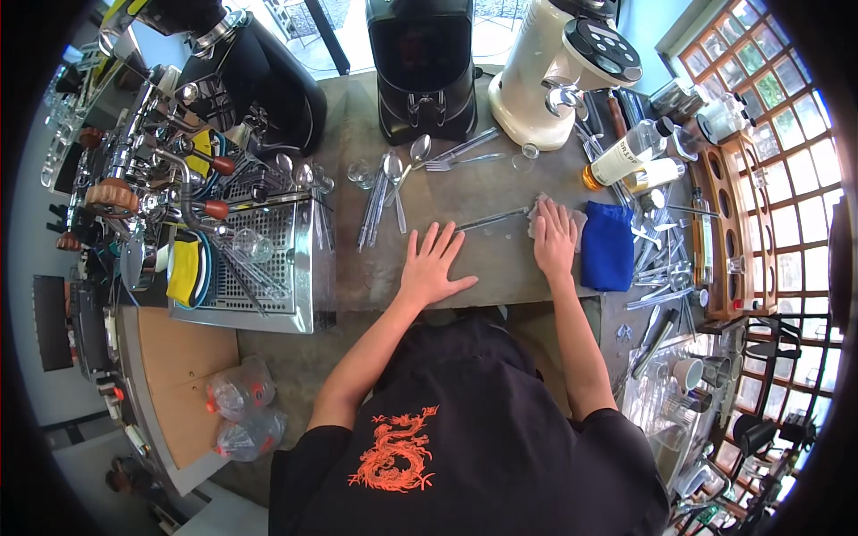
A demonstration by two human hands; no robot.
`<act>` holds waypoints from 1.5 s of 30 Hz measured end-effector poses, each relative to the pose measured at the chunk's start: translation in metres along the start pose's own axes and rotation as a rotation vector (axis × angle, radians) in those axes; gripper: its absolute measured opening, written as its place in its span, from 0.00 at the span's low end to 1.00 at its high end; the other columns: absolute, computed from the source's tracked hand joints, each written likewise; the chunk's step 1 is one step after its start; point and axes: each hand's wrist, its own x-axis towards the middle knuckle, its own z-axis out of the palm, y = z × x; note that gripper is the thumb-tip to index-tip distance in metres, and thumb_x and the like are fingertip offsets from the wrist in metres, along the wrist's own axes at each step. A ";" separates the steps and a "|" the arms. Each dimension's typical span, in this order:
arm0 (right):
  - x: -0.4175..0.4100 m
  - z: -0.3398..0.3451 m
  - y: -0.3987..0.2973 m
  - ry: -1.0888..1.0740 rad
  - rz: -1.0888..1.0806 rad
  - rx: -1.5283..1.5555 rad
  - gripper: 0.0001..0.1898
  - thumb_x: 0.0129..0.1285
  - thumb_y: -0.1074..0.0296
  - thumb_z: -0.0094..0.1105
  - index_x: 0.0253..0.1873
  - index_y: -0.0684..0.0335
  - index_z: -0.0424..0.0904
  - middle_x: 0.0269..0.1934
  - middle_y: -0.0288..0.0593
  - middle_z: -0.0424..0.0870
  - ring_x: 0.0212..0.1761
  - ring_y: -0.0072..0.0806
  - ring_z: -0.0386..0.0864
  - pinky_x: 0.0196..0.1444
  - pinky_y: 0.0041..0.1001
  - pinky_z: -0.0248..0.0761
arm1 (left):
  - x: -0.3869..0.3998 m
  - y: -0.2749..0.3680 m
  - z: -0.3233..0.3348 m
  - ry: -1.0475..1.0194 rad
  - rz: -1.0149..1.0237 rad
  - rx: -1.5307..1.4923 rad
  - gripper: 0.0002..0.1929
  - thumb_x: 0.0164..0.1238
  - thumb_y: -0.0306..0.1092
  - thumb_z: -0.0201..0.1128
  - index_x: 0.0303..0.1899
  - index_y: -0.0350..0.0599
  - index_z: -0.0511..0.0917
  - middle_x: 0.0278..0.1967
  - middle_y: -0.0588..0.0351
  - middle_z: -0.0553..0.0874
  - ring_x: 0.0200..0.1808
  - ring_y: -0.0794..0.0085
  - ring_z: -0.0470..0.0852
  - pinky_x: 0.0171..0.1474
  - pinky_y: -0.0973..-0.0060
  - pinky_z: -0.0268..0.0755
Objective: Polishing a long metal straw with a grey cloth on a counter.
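Observation:
My left hand [437, 264] rests flat on the grey counter [382, 275], palm down and fingers spread, with nothing in it. A crumpled pale cloth or tissue [580, 220] lies beneath my right hand [555, 241], which presses it to the counter. Between the hands lies a thin, shiny straw or rod [493, 220]; its left end is close to my left fingertips and its right end reaches the cloth. Just right of my right hand is a folded blue cloth [607, 248], apart from the fingers.
Spoons [394, 171], a fork [439, 165] and small glasses [360, 173] lie beyond my hands. Black [425, 74] and cream [529, 80] grinders stand at the back. An espresso machine's drip tray [268, 295] borders the left; bottles [627, 157] and heaped cutlery [660, 261] crowd the right.

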 end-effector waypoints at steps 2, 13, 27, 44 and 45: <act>-0.002 0.002 0.002 -0.003 0.013 0.001 0.21 0.82 0.56 0.46 0.71 0.53 0.80 0.72 0.40 0.79 0.76 0.46 0.71 0.77 0.49 0.57 | -0.001 0.003 0.000 0.037 -0.021 -0.009 0.48 0.62 0.74 0.62 0.77 0.52 0.69 0.81 0.53 0.63 0.82 0.52 0.59 0.81 0.39 0.45; -0.002 0.001 0.000 0.006 0.046 0.034 0.21 0.82 0.56 0.46 0.69 0.54 0.81 0.72 0.40 0.80 0.77 0.44 0.70 0.78 0.47 0.55 | 0.015 0.056 -0.050 -0.014 -0.163 -0.102 0.30 0.72 0.59 0.64 0.61 0.42 0.82 0.65 0.43 0.82 0.49 0.49 0.90 0.47 0.58 0.85; -0.003 0.001 -0.001 0.003 0.065 0.070 0.21 0.82 0.55 0.46 0.69 0.54 0.80 0.72 0.40 0.79 0.77 0.43 0.70 0.79 0.46 0.55 | 0.108 0.011 -0.019 -0.252 -0.419 -0.202 0.14 0.63 0.44 0.69 0.44 0.47 0.85 0.43 0.50 0.91 0.45 0.49 0.90 0.47 0.52 0.82; -0.002 0.001 0.000 0.011 0.077 0.070 0.20 0.82 0.55 0.47 0.68 0.55 0.81 0.71 0.40 0.80 0.77 0.44 0.71 0.78 0.45 0.55 | 0.097 0.029 -0.024 -0.293 -0.370 -0.251 0.19 0.60 0.46 0.74 0.47 0.47 0.82 0.40 0.48 0.91 0.45 0.48 0.90 0.46 0.51 0.81; -0.002 0.001 0.000 0.013 0.077 0.067 0.20 0.82 0.55 0.48 0.68 0.55 0.81 0.71 0.40 0.80 0.77 0.44 0.71 0.78 0.46 0.55 | 0.097 0.034 -0.030 -0.320 -0.352 -0.261 0.19 0.60 0.47 0.75 0.46 0.46 0.82 0.41 0.46 0.91 0.45 0.46 0.90 0.47 0.50 0.81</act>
